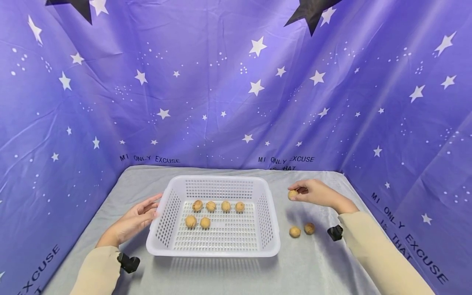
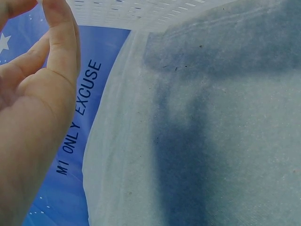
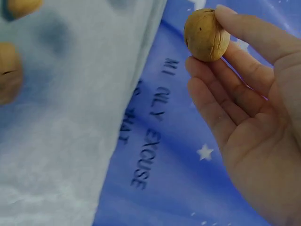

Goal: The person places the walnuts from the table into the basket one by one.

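My right hand [image 1: 313,191] pinches a walnut [image 3: 207,35] between thumb and fingertips, above the cloth to the right of the basket. Below that hand, two more walnuts [image 1: 301,230] lie side by side on the grey cloth. A white plastic basket [image 1: 212,253] with slotted walls sits in the middle, with several walnuts [image 1: 211,206] in two rows on its floor. At its left side, my left hand [image 1: 133,219] has its fingertips right at the rim, the fingers loosely extended. The left wrist view shows this hand below part of the basket wall [image 2: 122,14].
Grey cloth [image 1: 313,266] covers the table. Purple star-printed curtains [image 1: 221,82] close off the back and both sides. A black wrist device [image 1: 128,262] sits by the left sleeve, and another [image 1: 335,232] by the right one.
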Tool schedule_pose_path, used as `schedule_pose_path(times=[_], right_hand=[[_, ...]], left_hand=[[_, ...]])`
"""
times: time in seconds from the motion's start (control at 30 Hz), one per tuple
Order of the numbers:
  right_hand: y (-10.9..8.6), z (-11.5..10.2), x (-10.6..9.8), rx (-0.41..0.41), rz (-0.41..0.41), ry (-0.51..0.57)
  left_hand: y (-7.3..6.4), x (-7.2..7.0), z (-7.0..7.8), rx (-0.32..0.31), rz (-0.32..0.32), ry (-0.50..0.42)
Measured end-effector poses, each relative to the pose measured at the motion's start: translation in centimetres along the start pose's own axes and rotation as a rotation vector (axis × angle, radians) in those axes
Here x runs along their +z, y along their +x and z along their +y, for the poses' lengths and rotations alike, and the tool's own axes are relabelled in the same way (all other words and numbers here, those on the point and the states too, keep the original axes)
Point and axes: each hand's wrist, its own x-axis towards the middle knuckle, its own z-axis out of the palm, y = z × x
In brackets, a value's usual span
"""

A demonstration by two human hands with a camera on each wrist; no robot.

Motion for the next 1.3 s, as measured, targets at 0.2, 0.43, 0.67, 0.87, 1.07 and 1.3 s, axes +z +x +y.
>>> schedule_pose_path(times=[0.2,0.43,0.67,0.87,1.07,1.3], right_hand=[[1.8,-2.1,-0.2,-0.04,-0.015,-0.03],[4.3,-5.0,0.7,-0.115,-0.057,-0.033],[7.0,-8.7,2.3,-0.196,-0.132,-0.052],[9.2,-10.9,4.5,-0.258,-0.214,-0.071],[10.6,-12.3,7.2,-0.256,-0.272,-0.085],[11.8,-12.9,10.6,-0.256,-0.335,-0.07]], left_hand=[[0.0,-0.1,0.0,0.0,-0.004,0.007],[0.0,0.0,0.0,-0.009,0.01,0.01],[0.1,0.0,0.1,-0.021,0.023,0.016],[0.1,0.1,0.3,-0.009,0.006,-0.007],[0.0,0.3,0.5,-0.018,0.011,0.0],[-0.2,0.4,0.5,-0.033,0.034,0.0]])
